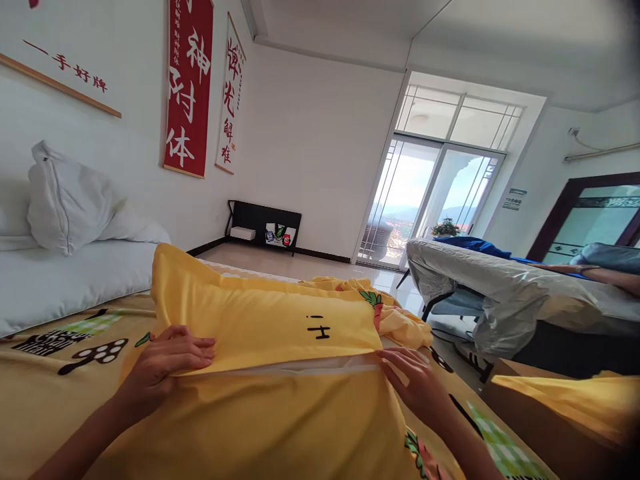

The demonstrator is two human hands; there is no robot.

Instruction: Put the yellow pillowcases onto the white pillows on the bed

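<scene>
A yellow pillowcase (pixel 260 327) printed with "Hi" and carrots lies in front of me. A white strip of the pillow (pixel 320 365) shows in its opening, below the edge of the flap. My left hand (pixel 167 360) grips the flap near its left end, fingers on top of the cloth. At the right corner of the same edge, my right hand (pixel 413 377) pinches the fabric between thumb and fingers. Under the pillowcase spreads a tan printed bed sheet (pixel 95 387) with mushroom and checked patterns.
Crumpled yellow cloth (pixel 405 327) lies just beyond the pillowcase. White pillows (pixel 75 200) are at the left wall. On the right stand a cardboard box (pixel 520 400) with yellow fabric over it and a plastic-covered table (pixel 480 273), where another person's arm (pixel 615 277) rests.
</scene>
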